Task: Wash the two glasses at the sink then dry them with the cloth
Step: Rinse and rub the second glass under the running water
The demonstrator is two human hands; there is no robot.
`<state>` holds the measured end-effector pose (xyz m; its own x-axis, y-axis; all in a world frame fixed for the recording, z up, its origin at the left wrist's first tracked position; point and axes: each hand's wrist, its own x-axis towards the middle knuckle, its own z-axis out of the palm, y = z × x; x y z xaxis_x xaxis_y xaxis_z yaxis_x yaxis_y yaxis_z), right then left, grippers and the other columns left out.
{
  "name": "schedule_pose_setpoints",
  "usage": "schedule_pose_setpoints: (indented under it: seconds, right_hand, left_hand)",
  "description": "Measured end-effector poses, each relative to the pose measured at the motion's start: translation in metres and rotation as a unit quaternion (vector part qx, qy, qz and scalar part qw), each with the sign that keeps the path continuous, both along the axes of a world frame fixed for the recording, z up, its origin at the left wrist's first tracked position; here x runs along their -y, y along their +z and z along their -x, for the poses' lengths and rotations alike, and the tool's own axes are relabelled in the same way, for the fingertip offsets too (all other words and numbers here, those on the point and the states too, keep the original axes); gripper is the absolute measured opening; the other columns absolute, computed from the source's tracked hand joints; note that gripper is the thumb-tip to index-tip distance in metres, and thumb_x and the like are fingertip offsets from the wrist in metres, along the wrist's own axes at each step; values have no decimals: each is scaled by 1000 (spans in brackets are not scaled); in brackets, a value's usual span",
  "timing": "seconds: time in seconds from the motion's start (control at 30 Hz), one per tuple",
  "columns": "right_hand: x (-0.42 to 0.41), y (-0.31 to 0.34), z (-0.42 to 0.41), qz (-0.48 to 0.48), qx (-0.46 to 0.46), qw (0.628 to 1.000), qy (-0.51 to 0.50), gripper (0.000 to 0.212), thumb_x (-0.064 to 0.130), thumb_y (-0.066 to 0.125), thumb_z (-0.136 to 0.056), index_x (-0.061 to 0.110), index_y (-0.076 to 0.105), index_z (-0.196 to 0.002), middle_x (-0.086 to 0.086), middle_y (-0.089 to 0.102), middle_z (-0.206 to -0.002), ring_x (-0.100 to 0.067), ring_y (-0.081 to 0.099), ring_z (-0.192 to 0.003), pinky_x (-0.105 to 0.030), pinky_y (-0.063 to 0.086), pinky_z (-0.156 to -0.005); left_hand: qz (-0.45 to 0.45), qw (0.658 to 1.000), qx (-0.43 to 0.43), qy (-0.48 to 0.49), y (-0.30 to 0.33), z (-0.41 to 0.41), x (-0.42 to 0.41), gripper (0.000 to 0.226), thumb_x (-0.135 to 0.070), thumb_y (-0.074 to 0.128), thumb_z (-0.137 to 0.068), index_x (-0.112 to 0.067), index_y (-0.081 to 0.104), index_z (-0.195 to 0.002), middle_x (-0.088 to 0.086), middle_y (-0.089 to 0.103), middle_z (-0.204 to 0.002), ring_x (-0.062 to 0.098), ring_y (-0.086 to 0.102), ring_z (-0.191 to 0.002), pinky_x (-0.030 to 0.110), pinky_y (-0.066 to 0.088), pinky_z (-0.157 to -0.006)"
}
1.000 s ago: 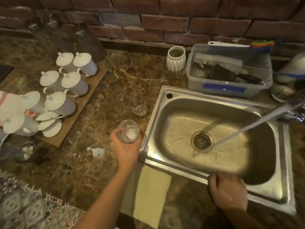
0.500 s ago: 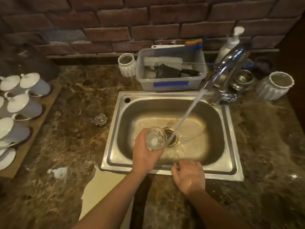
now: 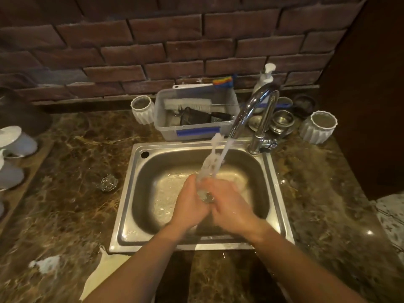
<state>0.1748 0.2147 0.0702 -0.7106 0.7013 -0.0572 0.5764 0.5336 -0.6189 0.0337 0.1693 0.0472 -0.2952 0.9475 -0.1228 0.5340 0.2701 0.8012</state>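
Note:
Over the steel sink (image 3: 125,217) both my hands hold one clear glass (image 3: 204,193) under the stream from the curved tap (image 3: 253,106). My left hand (image 3: 189,204) wraps its left side and my right hand (image 3: 229,206) wraps its right side, so only a strip of glass shows between them. Water splashes up off the glass. The second clear glass (image 3: 108,182) stands on the marble counter left of the sink. A pale cloth (image 3: 98,278) lies on the counter's front edge, left of my left forearm.
Behind the sink sit a plastic tub (image 3: 196,130) with a bottle brush, two white ribbed pots (image 3: 142,111) (image 3: 318,130), a soap pump (image 3: 265,78) and small metal bowls (image 3: 283,122). White lidded cups (image 3: 13,141) stand on a wooden tray at far left. A brick wall backs the counter.
My left hand carried the glass from the counter into the sink and under the stream. My right hand left the sink's front rim and took hold of the glass too.

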Motion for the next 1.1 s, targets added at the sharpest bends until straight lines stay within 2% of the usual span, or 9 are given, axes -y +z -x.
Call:
schedule_pose_setpoints:
  seconds: [0.1, 0.23, 0.43, 0.6, 0.7, 0.8, 0.87, 1.0, 1.1]
  right_hand:
    - [-16, 10, 13, 106, 177, 969, 134, 37, 5, 56, -84, 26, 58, -114, 0, 67, -122, -24, 56, -126, -54, 27, -119]
    - [-24, 26, 31, 313, 43, 945, 83, 19, -1, 62, -81, 18, 60, -84, 1, 61, -80, -15, 63, -80, -27, 50, -70]
    - [-31, 26, 38, 520, -124, 839, -96, 37, 5, 60, -81, 12, 64, -117, -19, 70, -111, -28, 73, -100, -39, 63, -77]
    - [-17, 18, 50, 439, -95, 890, -73, 30, 10, 55, -79, 13, 65, -108, -11, 71, -102, -22, 68, -99, -33, 53, -78]
    - [-17, 6, 30, 232, 29, 969, 74, 15, 20, 57, -76, 32, 56, -85, 5, 64, -90, -17, 63, -94, -30, 48, -86]
    - [-22, -5, 19, 54, 115, 979, 161, 27, 10, 61, -73, 26, 52, -94, 4, 61, -96, -15, 59, -99, -30, 42, -105]
    - [-16, 8, 28, 210, 34, 970, 115, 23, 5, 61, -81, 14, 59, -103, -4, 66, -99, -16, 64, -96, -29, 52, -89]
    - [-15, 24, 41, 601, -178, 777, -55, 45, -8, 61, -84, 5, 59, -127, -14, 70, -111, -25, 72, -104, -37, 59, -86]
    - [-15, 3, 28, 298, -13, 949, 104, 36, 5, 63, -85, 21, 61, -116, -6, 70, -108, -23, 70, -100, -43, 59, -90]
  left_hand:
    - [30, 996, -50, -63, 3, 5, -3, 52, -26, 82, -84, -31, 46, -121, -14, 63, -113, 5, 63, -100, 25, 57, -81]
    - [15, 989, -138, -49, 6, 15, -11, 72, -24, 86, -75, -19, 48, -137, -1, 56, -127, 16, 54, -118, 33, 53, -96]
    - [-11, 976, -205, -75, 3, 16, -15, 61, -35, 80, -75, -25, 48, -125, -6, 58, -117, 17, 56, -107, 33, 53, -82]
    - [3, 968, -232, -98, -3, 31, -13, 90, -25, 86, -69, -16, 43, -148, 3, 56, -132, 25, 55, -120, 42, 56, -92]
    - [7, 974, -209, -86, -3, 34, -7, 85, -31, 86, -69, -18, 47, -143, -1, 59, -131, 23, 56, -121, 42, 56, -91]
    - [2, 980, -178, -90, 0, 35, -7, 78, -39, 83, -68, -20, 49, -135, -3, 61, -124, 20, 57, -114, 43, 56, -86]
    - [8, 982, -165, -93, -1, 34, -6, 78, -36, 82, -68, -19, 48, -136, -1, 59, -126, 21, 56, -116, 42, 55, -89]
    - [-30, 974, -205, -93, -3, 32, -7, 76, -39, 87, -73, -21, 49, -136, -2, 58, -124, 18, 54, -114, 37, 55, -86]
    - [-13, 968, -214, -127, 0, 37, -8, 66, -33, 84, -72, -23, 50, -128, -4, 61, -115, 19, 59, -106, 38, 55, -82]
